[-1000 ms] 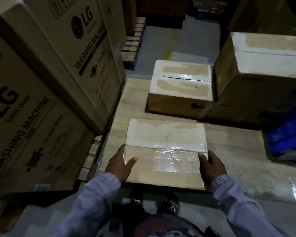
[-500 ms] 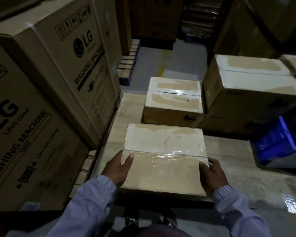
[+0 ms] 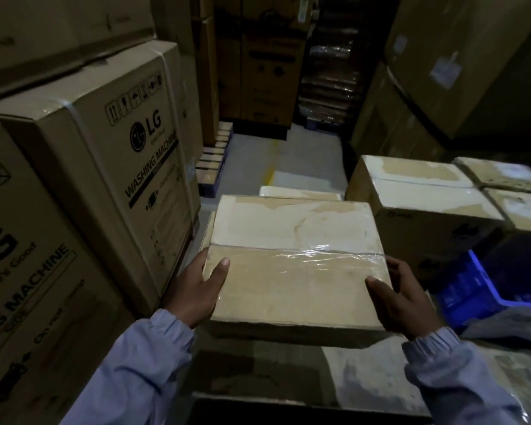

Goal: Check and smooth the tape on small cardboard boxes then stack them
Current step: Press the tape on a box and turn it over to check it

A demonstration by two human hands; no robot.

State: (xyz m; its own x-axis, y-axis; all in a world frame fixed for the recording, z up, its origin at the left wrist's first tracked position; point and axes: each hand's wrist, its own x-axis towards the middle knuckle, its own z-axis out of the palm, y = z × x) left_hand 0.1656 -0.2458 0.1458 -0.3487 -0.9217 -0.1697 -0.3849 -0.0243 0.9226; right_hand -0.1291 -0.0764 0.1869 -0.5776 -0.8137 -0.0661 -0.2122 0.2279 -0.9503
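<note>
Box point(image 3: 295, 271) gripped by left hand point(image 3: 193, 289) and right hand point(image 3: 402, 299), between washing-machine cartons point(image 3: 129, 167) and blue crate point(image 3: 472, 289).

left: stacked LG washing machine cartons point(image 3: 141, 167) | right: blue crate point(image 3: 472, 289) | far: wooden pallet point(image 3: 215, 157)

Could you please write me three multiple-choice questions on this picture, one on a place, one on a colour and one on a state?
1. Where is the crate relative to the held box?
A. left of it
B. right of it
C. on top of it
2. What colour is the crate?
A. blue
B. red
C. green
3. How are the held box's top flaps?
A. standing open
B. torn off
C. closed and taped
Answers: 1 B, it lies beyond the right hand; 2 A, its wall is blue; 3 C, clear tape covers the shut seam.
</note>
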